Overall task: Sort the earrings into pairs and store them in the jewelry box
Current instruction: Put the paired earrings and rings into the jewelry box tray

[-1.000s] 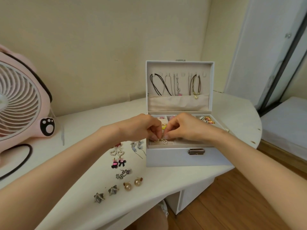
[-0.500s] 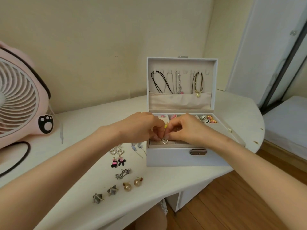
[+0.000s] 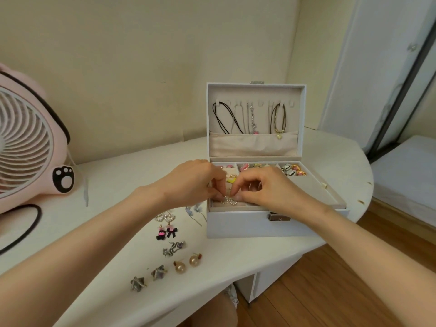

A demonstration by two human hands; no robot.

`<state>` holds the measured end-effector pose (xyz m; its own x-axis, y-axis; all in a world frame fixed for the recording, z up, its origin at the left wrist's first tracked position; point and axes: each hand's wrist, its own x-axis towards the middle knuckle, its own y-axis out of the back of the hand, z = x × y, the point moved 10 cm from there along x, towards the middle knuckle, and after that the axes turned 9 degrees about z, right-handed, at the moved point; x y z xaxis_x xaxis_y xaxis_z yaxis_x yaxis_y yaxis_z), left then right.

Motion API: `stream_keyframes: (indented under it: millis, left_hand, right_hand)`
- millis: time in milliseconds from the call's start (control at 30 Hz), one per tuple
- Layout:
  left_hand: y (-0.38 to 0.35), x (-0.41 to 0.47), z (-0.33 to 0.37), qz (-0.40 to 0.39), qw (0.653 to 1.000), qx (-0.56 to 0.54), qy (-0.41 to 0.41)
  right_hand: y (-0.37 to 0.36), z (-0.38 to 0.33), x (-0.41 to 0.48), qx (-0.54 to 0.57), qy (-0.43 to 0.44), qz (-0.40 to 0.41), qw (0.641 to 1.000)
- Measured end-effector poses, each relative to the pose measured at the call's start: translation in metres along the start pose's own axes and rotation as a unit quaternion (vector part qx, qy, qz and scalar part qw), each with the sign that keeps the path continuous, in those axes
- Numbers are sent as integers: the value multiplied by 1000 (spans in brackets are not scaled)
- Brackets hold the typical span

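An open white jewelry box (image 3: 247,225) stands on the white desk (image 3: 118,180), its back compartments holding colourful earrings. My left hand (image 3: 191,182) and my right hand (image 3: 262,187) meet over the front-left compartment, fingertips pinching a small pearl-studded earring pair (image 3: 229,200) that lies on the beige lining. Left of the box, earring pairs lie in a column: pearl hearts (image 3: 165,217), black-and-pink bows (image 3: 167,233), silver snakes (image 3: 173,248), gold pearl studs (image 3: 187,263), grey stars (image 3: 148,278), and pale blue flowers (image 3: 194,209).
A pink fan (image 3: 28,149) with a black cable (image 3: 21,232) stands at the left. Necklaces hang inside the box lid (image 3: 256,119). The desk's curved edge runs close on the right, above wooden floor (image 3: 330,291). A white bed (image 3: 410,171) lies at far right.
Both hands stayed together over the front-left compartment, fingers shifting slightly on the pearl earrings. The view moved a little closer.
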<state>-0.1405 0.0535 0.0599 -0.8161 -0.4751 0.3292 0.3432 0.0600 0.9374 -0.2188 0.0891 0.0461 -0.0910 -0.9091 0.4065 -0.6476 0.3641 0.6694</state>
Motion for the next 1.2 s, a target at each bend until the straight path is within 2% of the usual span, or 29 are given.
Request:
stream_keyframes:
  millis: [167,433,567,933,1067,1200]
  left_hand:
    - [5,-3,11,50,994,92,-44]
    - [13,-8,10,110,990,85,-37]
    - [11,-13,6,107,992,67,-32]
    - [6,-24,4,68,994,13,-87]
    - [4,-26,-2,60,995,-23,-76]
    - [6,-27,-3,74,994,-11,-81]
  right_hand:
    - [5,-2,-6,-24,40,26,999]
    - [9,-5,-10,-13,57,52,997]
    - [7,-4,-11,-11,52,47,997]
    - [2,-4,-11,-35,36,17,999]
    - [3,-6,-11,-36,50,33,998]
    - [-1,-8,-11,-66,66,22,995]
